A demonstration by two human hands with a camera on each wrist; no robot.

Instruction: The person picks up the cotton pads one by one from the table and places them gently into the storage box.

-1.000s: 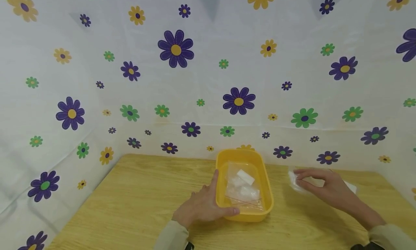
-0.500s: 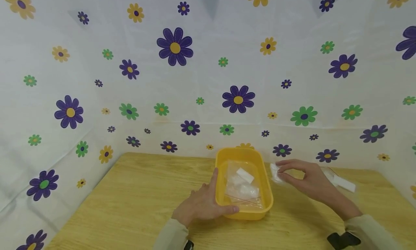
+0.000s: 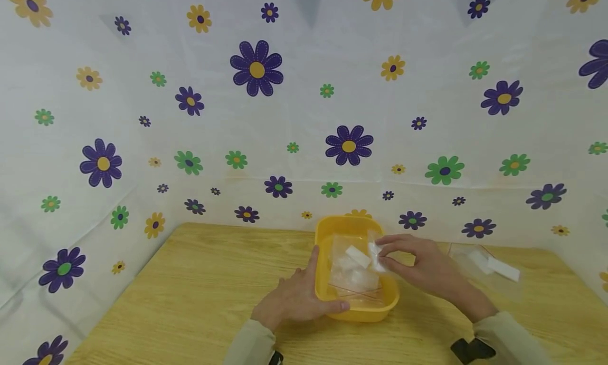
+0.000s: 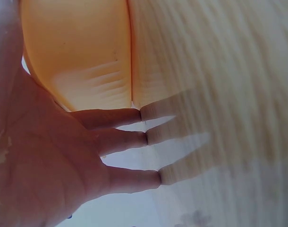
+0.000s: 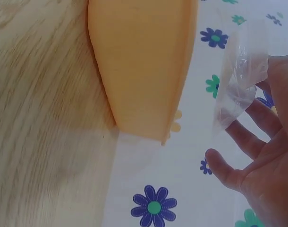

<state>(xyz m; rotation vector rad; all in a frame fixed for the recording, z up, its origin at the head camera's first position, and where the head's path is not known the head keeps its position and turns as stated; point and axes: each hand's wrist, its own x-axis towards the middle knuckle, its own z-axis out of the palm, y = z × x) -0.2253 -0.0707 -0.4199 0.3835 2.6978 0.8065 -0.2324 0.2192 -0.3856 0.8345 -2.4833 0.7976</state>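
Note:
My left hand [image 3: 296, 296] lies at the near left corner of a yellow plastic tub [image 3: 390, 286]. Its thumb rests on the near rim, and in the left wrist view straight fingers [image 4: 130, 179] touch the tabletop beside the tub. Thumb and fingertips of my right hand [image 3: 423, 262] pinch a small clear plastic bag [image 3: 376, 254] above the tub's right side. That bag [image 5: 241, 71] hangs crinkled from the right hand [image 5: 271, 156] in the right wrist view. Inside the tub lie clear zip bags [image 3: 353, 280] with a white rectangular piece [image 3: 358, 257]; how many bags overlap I cannot tell.
Another clear zip bag [image 3: 463, 254] with a red seal line lies on the wooden table [image 3: 214, 291] at the right, near a white strip [image 3: 503, 269]. A white flower-print cloth [image 3: 304, 117] stands behind the table and along its sides.
My right hand has moved left with the pinched plastic bag, from over the table to above the tub. My left hand and the tub have stayed in place.

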